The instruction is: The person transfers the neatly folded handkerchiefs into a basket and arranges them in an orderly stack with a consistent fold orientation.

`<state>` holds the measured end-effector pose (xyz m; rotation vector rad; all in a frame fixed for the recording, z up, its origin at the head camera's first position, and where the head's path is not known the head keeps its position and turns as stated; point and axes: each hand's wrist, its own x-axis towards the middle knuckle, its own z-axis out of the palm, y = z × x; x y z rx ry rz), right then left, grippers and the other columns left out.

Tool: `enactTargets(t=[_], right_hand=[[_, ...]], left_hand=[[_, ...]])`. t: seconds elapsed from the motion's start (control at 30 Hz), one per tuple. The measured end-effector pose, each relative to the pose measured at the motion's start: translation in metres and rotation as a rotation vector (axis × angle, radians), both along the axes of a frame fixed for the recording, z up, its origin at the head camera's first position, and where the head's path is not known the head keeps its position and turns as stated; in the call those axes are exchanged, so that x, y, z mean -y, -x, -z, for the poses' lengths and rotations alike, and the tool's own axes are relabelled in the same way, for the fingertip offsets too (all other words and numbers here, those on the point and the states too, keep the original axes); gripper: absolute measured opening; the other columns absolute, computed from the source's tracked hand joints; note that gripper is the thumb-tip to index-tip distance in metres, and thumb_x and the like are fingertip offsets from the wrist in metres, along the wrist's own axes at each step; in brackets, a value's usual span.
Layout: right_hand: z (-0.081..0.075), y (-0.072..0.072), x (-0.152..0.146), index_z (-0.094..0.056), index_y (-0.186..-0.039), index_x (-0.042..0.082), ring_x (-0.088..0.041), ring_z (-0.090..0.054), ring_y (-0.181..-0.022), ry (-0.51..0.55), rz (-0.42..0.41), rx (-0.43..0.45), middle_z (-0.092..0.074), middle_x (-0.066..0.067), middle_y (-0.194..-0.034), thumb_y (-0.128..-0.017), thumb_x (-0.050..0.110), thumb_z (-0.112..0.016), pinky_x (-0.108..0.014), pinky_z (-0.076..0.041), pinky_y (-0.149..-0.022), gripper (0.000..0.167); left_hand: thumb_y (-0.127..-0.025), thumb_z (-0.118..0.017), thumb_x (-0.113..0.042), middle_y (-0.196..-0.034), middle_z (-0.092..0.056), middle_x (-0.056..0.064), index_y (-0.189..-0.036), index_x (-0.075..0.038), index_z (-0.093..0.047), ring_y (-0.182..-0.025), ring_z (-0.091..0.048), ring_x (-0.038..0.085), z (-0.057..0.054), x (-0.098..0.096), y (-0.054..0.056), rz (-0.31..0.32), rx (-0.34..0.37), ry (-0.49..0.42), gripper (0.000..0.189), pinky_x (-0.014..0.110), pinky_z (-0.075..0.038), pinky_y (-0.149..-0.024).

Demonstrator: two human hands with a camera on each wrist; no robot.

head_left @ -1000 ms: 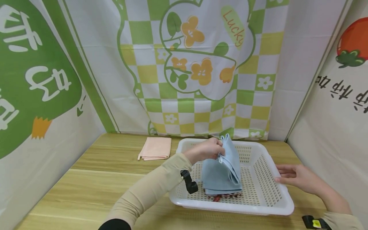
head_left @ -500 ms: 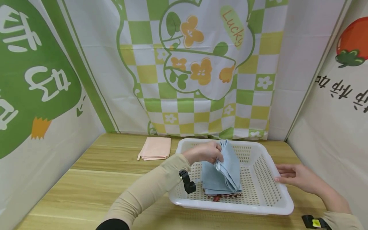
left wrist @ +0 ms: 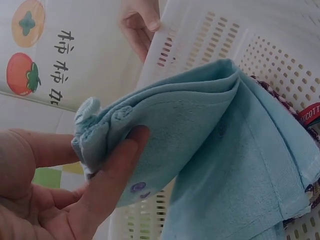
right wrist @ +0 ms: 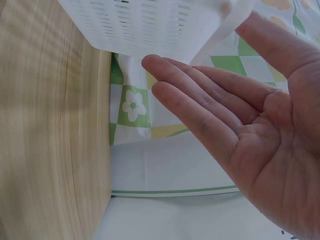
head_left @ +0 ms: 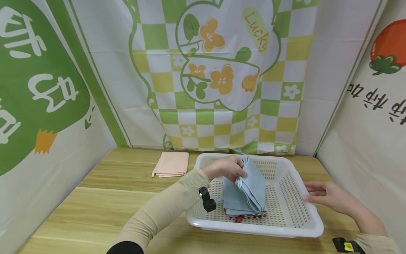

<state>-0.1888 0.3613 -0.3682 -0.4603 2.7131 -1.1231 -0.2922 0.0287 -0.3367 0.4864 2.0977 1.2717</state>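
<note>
A light blue towel [head_left: 253, 185] lies folded in the white plastic basket [head_left: 253, 229], its upper part raised and tilted. My left hand [head_left: 226, 167] pinches the folded end between thumb and fingers. In the left wrist view, layered edges of the blue towel [left wrist: 180, 125] bunch up at the fingertips, and a small purple mark shows on it. Under it peeks a dark red and white patterned cloth [head_left: 252, 215], with a red label [left wrist: 310, 114]. My right hand [head_left: 334, 197] is at the basket's right rim, fingers extended; in the right wrist view the palm [right wrist: 265, 135] holds nothing.
A folded pink towel [head_left: 172, 163] with a small loop lies on the wooden table [head_left: 104, 201], left of the basket. Printed cloth walls [head_left: 222, 127] enclose the back and both sides.
My left hand and the raised end of the blue towel have come slightly down and to the left. The right hand stays at the basket's rim.
</note>
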Motion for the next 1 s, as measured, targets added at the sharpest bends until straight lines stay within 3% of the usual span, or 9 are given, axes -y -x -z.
enactTargets(t=[0.13,0.3,0.53,0.83,1.0], right_hand=[[0.000,0.000,0.000,-0.044,-0.130,-0.017,0.003,-0.064,-0.092,0.000,-0.001,-0.004,-0.059,-0.030,-0.121,-0.090,0.023,-0.066,-0.022,-0.056,-0.074,0.061],[-0.002,-0.001,0.001,-0.045,-0.130,-0.017,0.001,-0.064,-0.092,-0.013,0.002,-0.009,-0.060,-0.029,-0.120,-0.090,0.024,-0.066,-0.022,-0.056,-0.073,0.061],[-0.004,-0.003,0.003,-0.045,-0.130,-0.016,-0.002,-0.066,-0.092,-0.038,0.016,-0.009,-0.061,-0.027,-0.119,-0.090,0.025,-0.066,-0.021,-0.055,-0.073,0.061],[-0.004,-0.003,0.003,-0.044,-0.130,-0.017,0.000,-0.065,-0.092,-0.025,0.016,0.003,-0.060,-0.029,-0.120,-0.090,0.025,-0.065,-0.021,-0.055,-0.073,0.062],[-0.004,-0.003,0.004,-0.044,-0.130,-0.017,-0.001,-0.065,-0.093,-0.028,0.020,0.006,-0.060,-0.029,-0.120,-0.090,0.026,-0.065,-0.021,-0.055,-0.073,0.062]], left_hand=[[-0.090,-0.063,-0.006,-0.058,-0.053,0.002,-0.061,-0.008,-0.046,-0.050,-0.057,0.012,0.002,0.000,0.003,-0.008,-0.015,0.002,0.033,0.040,-0.058,-0.067],[-0.091,-0.062,-0.008,-0.061,-0.059,0.004,-0.067,-0.006,-0.054,-0.052,-0.060,0.015,0.001,0.002,0.003,-0.030,-0.017,-0.017,0.025,0.050,-0.055,-0.081],[-0.087,-0.065,-0.004,-0.062,-0.061,0.006,-0.065,-0.006,-0.050,-0.056,-0.062,0.015,-0.006,0.004,-0.002,-0.035,-0.035,-0.062,0.027,0.052,-0.054,-0.082],[-0.088,-0.063,0.000,-0.068,-0.063,0.008,-0.072,-0.003,-0.051,-0.060,-0.064,0.015,-0.012,0.000,-0.007,-0.042,0.005,-0.141,0.021,0.049,-0.055,-0.082],[-0.087,-0.064,0.002,-0.067,-0.062,0.008,-0.073,-0.002,-0.053,-0.059,-0.063,0.015,-0.011,-0.001,-0.008,-0.058,0.008,-0.128,0.018,0.048,-0.055,-0.082]])
